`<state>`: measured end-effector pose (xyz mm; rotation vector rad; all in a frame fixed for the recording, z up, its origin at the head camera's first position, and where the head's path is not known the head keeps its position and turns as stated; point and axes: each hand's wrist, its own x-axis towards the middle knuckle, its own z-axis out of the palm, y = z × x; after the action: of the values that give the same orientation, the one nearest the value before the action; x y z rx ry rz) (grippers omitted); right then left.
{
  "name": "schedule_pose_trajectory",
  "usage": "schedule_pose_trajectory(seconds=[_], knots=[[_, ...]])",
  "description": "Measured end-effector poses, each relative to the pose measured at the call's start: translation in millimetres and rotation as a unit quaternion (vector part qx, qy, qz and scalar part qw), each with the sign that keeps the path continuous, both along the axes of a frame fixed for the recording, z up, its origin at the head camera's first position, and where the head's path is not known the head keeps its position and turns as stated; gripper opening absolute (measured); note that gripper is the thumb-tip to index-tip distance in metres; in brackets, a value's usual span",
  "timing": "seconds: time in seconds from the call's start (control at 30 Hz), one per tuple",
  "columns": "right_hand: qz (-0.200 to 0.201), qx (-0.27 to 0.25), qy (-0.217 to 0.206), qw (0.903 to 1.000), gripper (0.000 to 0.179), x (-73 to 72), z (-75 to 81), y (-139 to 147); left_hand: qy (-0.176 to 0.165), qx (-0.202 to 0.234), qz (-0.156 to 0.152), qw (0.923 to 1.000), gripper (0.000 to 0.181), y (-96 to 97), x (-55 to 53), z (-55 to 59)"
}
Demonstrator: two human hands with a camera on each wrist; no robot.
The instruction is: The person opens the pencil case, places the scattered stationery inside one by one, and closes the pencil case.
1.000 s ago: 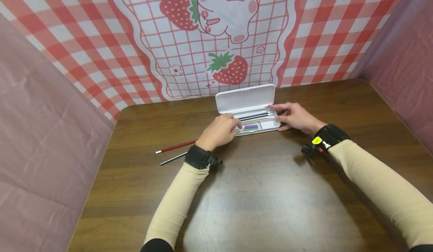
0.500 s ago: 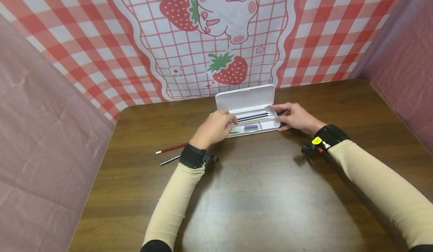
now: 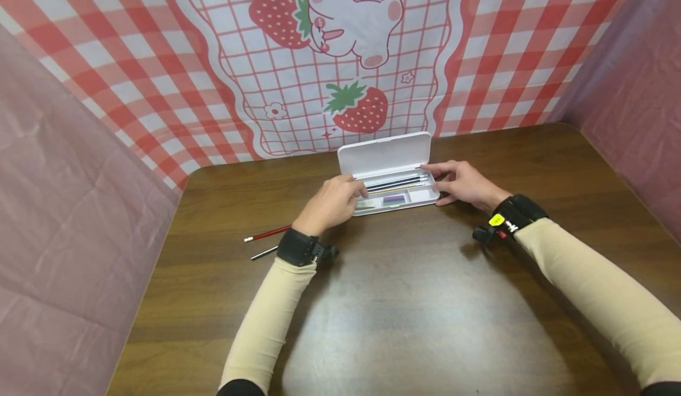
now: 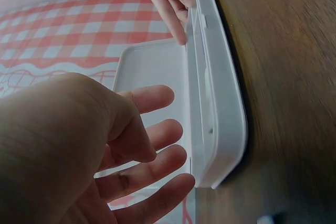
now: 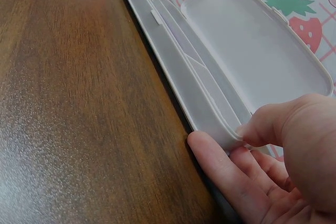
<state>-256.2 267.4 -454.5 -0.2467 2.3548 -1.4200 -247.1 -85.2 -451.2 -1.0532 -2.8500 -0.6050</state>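
Observation:
A white pencil case (image 3: 384, 155) stands with its lid raised at the back of the table. Several dark pencils (image 3: 398, 182) lie in its long compartment, and a purple-striped block (image 3: 394, 199) sits in a smaller one in front. My right hand (image 3: 464, 186) grips the case's right end, thumb and fingers on its rim and outer wall in the right wrist view. Over the left end hovers my left hand (image 3: 328, 203); the left wrist view shows its fingers (image 4: 157, 174) loosely bent, spread and holding nothing.
Left of the case, a red pencil (image 3: 266, 234) with a white end and a dark, thin stick (image 3: 264, 253) lie on the wooden table (image 3: 404, 301), partly hidden by my left wrist. A red checked cloth (image 3: 505, 47) hangs behind the table.
My left hand has drawn back leftward from the front compartments, uncovering more of the case's left end. My right hand has stayed on the right end.

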Motion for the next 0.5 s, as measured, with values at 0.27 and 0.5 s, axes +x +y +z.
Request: schedule_pose_trajectory(seconds=[0.27, 0.5], knots=[[0.001, 0.002, 0.001, 1.0000, 0.062, -0.8, -0.3, 0.6, -0.001, 0.018, 0.010, 0.9998, 0.032, -15.2, -4.6, -10.9], [0.002, 0.003, 0.000, 1.0000, 0.062, -1.6, -0.9, 0.7, 0.012, -0.003, 0.023, 0.9997, 0.032, -17.5, 19.6, 21.7]])
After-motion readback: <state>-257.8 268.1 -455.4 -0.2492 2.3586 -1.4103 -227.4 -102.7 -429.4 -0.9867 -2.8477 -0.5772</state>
